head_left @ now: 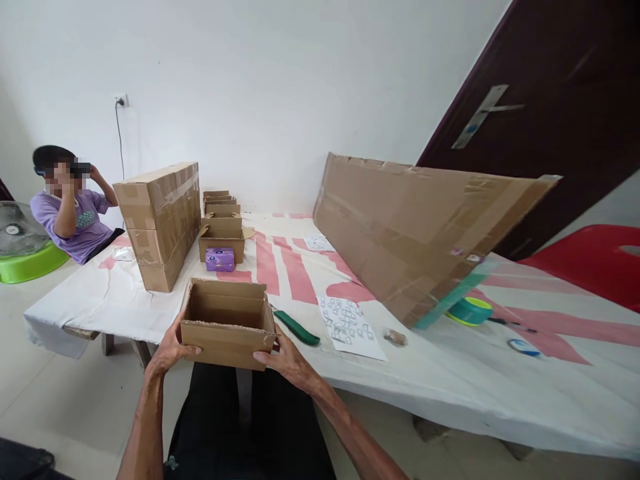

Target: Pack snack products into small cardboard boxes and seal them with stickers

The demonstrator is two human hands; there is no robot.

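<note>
I hold a small open cardboard box (226,323) over my lap at the table's near edge. My left hand (169,348) grips its left side, thumb on the front wall. My right hand (286,359) grips its right front corner, fingers wrapped round it. The box's inside looks empty. A green-handled cutter (296,327) lies on the cloth just right of the box. A purple packet (220,259) lies behind it, in front of several more small open boxes (221,235).
A taped carton (159,223) stands at the left, a big flat cardboard sheet (415,233) leans at the right. A printed sheet (347,323), tape rolls (469,311), a red chair (595,260) and a dark door are nearby. A person in purple (75,217) sits at the far left.
</note>
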